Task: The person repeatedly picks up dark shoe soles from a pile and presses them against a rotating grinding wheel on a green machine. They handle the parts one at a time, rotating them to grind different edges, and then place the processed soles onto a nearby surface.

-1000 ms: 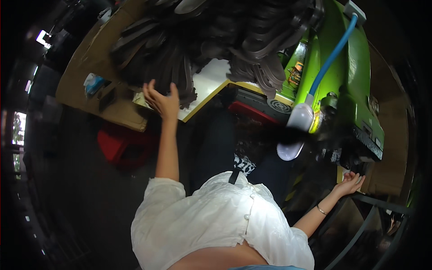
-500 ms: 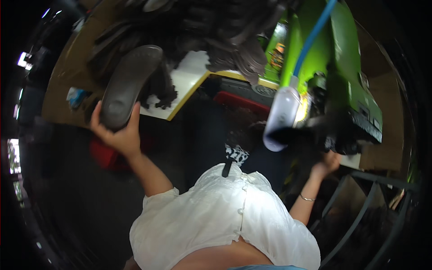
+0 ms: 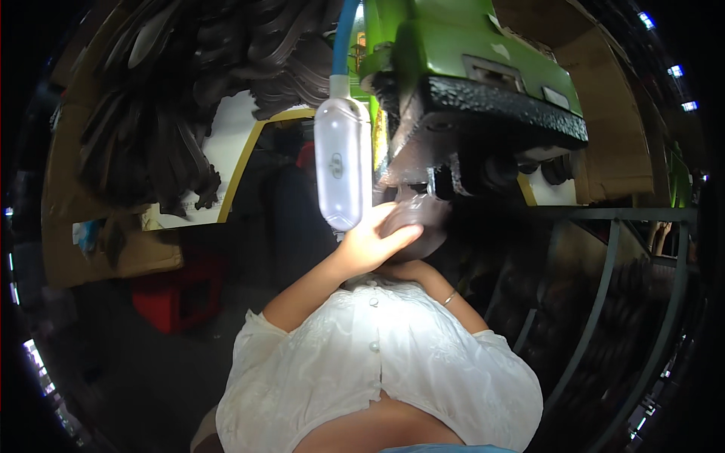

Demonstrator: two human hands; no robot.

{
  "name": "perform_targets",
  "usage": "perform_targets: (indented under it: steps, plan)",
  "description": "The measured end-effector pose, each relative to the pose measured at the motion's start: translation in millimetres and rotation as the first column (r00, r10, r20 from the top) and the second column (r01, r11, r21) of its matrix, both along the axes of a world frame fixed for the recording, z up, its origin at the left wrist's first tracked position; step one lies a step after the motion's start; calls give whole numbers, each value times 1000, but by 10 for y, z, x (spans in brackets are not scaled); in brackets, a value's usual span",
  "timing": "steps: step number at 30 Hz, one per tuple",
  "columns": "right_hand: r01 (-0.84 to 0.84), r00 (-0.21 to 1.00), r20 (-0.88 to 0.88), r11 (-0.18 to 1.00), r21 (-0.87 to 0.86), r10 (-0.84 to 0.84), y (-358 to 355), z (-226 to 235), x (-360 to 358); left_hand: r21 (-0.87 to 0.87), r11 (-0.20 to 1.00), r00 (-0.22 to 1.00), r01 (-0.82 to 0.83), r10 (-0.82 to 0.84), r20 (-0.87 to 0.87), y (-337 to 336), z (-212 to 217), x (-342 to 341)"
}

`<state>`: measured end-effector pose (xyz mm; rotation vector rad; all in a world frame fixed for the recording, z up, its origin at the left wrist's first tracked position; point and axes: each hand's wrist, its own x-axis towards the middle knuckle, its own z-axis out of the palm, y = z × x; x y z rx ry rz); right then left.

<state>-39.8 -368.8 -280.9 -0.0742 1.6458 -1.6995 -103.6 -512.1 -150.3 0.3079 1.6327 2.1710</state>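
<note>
A dark shoe sole point(image 3: 414, 226) is pressed up against the underside of the green machine point(image 3: 483, 53), right below its black rough-faced head point(image 3: 498, 113), held flat there so the machine can work on its face. The left hand point(image 3: 374, 241) cups it from the near side, the fingers point(image 3: 396, 238) curled round the sole's lower edge and gripping it. The right hand point(image 3: 408, 266) comes up underneath, mostly hidden behind the left hand and the sole, so I cannot tell whether its fingers are closed or spread; it seems to prop the piece from below. A thin bangle point(image 3: 448, 299) shows on that forearm.

Just beside the left hand, nearly touching the knuckles, hangs a pale translucent capsule-shaped lamp or bottle point(image 3: 342, 162) on a blue hose point(image 3: 343, 34), dangling in front of the machine where it is close to the working spot.

Further left, a big heap of dark soles point(image 3: 174, 98) is piled on a white, yellow-edged surface point(image 3: 226, 143), within reach of the left arm. Below that sit brown cardboard point(image 3: 98, 249) and a red crate point(image 3: 177, 294) on the floor. To the right a grey metal frame point(image 3: 604, 279) curves round more dark pieces stacked low down
</note>
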Motion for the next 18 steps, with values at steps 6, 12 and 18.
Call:
perform_targets:
  steps: [6, 12, 18]
  plan:
    - [-100, 993, 63, 995, -26, 102, -175, 337, -29, -135, 989, 998, -65, 62, -25, 29, 162, -213]
    - [51, 998, 40, 997, -53, -49, 650, 364, 110, -197, 966, 979, -170, 188, 74, -178, 76, -50]
    - [653, 708, 143, 564, -506, -692, 1232, 665, -1, -114, 964, 966, -242, 250, 59, -235, -99, 16]
